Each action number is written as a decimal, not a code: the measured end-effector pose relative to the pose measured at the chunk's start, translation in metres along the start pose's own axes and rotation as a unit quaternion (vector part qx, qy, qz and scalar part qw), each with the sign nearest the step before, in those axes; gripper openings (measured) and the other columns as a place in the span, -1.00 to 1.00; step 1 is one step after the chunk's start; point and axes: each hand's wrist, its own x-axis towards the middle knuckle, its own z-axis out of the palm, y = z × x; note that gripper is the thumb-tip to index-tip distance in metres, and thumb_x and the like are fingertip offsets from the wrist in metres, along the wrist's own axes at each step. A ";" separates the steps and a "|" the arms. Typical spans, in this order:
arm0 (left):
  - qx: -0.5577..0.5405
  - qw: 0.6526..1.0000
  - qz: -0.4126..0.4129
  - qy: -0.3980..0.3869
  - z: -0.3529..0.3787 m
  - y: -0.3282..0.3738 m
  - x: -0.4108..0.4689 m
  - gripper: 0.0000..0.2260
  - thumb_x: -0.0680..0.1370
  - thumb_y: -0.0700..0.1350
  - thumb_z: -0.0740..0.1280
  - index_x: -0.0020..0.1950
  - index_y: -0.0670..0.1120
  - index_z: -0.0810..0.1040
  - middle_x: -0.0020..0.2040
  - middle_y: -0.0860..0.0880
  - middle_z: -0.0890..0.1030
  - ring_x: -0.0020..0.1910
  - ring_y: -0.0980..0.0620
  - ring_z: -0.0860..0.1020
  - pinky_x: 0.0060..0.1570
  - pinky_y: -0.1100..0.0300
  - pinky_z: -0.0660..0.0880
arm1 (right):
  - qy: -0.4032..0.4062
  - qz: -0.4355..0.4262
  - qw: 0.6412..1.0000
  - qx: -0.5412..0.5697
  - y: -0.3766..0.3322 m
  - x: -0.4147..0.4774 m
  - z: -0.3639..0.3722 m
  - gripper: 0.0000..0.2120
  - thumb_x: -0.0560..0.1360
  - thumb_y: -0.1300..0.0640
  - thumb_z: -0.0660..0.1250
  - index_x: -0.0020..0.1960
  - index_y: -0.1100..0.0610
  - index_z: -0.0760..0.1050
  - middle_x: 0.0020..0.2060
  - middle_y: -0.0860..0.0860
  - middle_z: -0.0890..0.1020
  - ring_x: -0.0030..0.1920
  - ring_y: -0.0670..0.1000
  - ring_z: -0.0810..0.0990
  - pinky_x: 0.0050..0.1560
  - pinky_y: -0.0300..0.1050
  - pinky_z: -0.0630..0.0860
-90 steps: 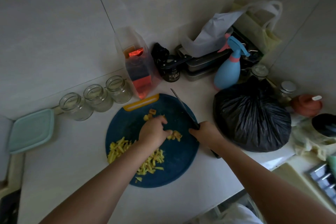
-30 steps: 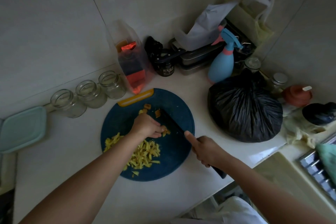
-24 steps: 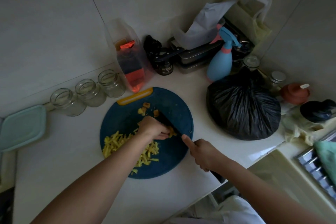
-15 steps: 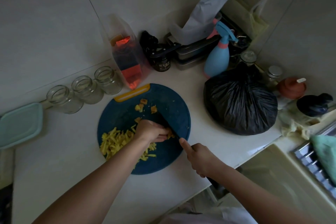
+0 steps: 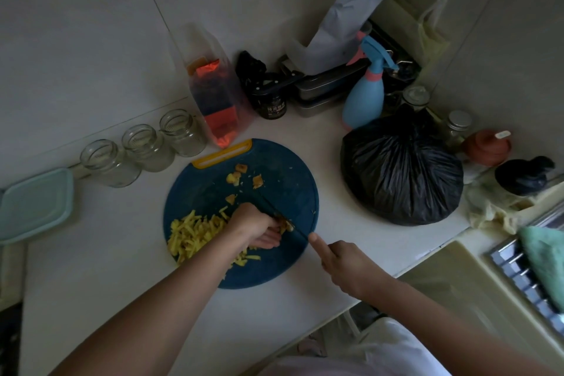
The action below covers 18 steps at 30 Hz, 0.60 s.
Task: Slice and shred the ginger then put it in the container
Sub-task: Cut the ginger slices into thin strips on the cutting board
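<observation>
Far to the left of the fingers, at the counter's edge, sits a teal-lidded container (image 5: 35, 204), closed. Three open glass jars (image 5: 146, 146) stand beside it. Which of these is to receive the ginger cannot be told.

Just left of the left knuckles, shredded ginger (image 5: 195, 232) lies heaped on the round blue cutting board (image 5: 293, 183), partly hidden under the forearm.

The left hand (image 5: 253, 224) has its fingers curled down, pinning a small ginger piece (image 5: 285, 223) at the fingertips. Several stray chunks (image 5: 241, 175) lie beyond the fingers, uncut.

The knife (image 5: 271, 206) lies edge-down against the right side of that piece. Its dark blade is hard to trace against the board.

The right hand (image 5: 345, 262) is wrapped round the handle, forefinger stretched along the spine. The handle itself is hidden.

Assessment: the step in hand is shredding this remnant.
- **Margin:** the piece is small, so there is little room between blade and fingertips. Tips should stay tucked behind the knuckles, with the blade's flat riding the knuckle.
- **Strokes:** short and light, with the fingers retreating leftward a little at a time.
- **Downward pressure:** it should be firm, since a remnant this size could roll or skid.
- **Remaining work:** the stray chunks need cutting before anything goes into the container.
</observation>
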 end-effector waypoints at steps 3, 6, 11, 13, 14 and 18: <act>0.013 1.000 0.006 0.003 0.001 -0.001 -0.001 -0.78 0.59 -0.23 0.29 0.09 -0.40 0.54 -0.06 -0.27 0.63 -0.31 -0.02 0.60 -0.35 0.24 0.56 | 0.013 -0.014 0.999 -0.041 0.002 -0.002 0.000 -0.35 0.54 -0.34 -0.05 -0.29 0.22 0.38 -0.36 0.15 0.47 -0.36 0.02 0.41 -0.14 -0.10 0.46; 0.033 0.999 0.012 0.001 0.001 0.002 0.000 -0.78 0.60 -0.25 0.26 0.09 -0.41 0.53 -0.10 -0.25 0.62 -0.25 -0.07 0.60 -0.34 0.23 0.55 | 0.019 -0.029 0.997 -0.074 0.002 -0.004 0.001 -0.38 0.56 -0.30 -0.07 -0.31 0.21 0.33 -0.40 0.13 0.43 -0.38 0.00 0.38 -0.27 -0.21 0.38; 0.050 0.998 0.039 -0.013 -0.003 0.001 0.006 -0.79 0.59 -0.26 0.28 0.08 -0.41 0.54 -0.30 -0.15 0.59 -0.38 0.04 0.58 -0.42 0.30 0.55 | -0.019 0.007 0.998 -0.052 -0.002 -0.001 0.000 -0.38 0.55 -0.34 -0.08 -0.32 0.17 0.31 -0.42 0.10 0.40 -0.44 -0.03 0.36 -0.25 -0.16 0.41; 0.049 0.998 0.042 -0.017 -0.004 0.000 0.007 -0.78 0.58 -0.25 0.30 0.09 -0.42 0.54 -0.30 -0.16 0.59 -0.44 0.08 0.58 -0.43 0.31 0.55 | -0.047 0.038 0.998 -0.023 -0.005 0.001 -0.005 -0.37 0.53 -0.39 -0.08 -0.30 0.15 0.34 -0.43 0.06 0.41 -0.50 -0.07 0.36 -0.35 -0.24 0.39; 0.048 0.998 0.042 -0.019 -0.004 0.000 0.007 -0.77 0.58 -0.25 0.30 0.10 -0.43 0.53 -0.28 -0.19 0.61 -0.47 0.09 0.58 -0.43 0.31 0.55 | -0.052 0.043 0.997 -0.025 -0.006 0.001 -0.007 -0.35 0.53 -0.39 -0.08 -0.28 0.15 0.37 -0.43 0.06 0.43 -0.49 -0.07 0.38 -0.35 -0.24 0.40; 0.053 0.997 0.039 -0.028 -0.001 0.000 0.006 -0.77 0.60 -0.27 0.25 0.09 -0.45 0.52 0.00 -0.36 0.62 -0.31 -0.05 0.60 -0.45 0.32 0.52 | -0.017 0.017 0.992 -0.122 -0.003 0.000 -0.003 -0.32 0.52 -0.37 -0.13 -0.29 0.18 0.41 -0.38 0.08 0.50 -0.37 -0.04 0.44 -0.15 -0.17 0.43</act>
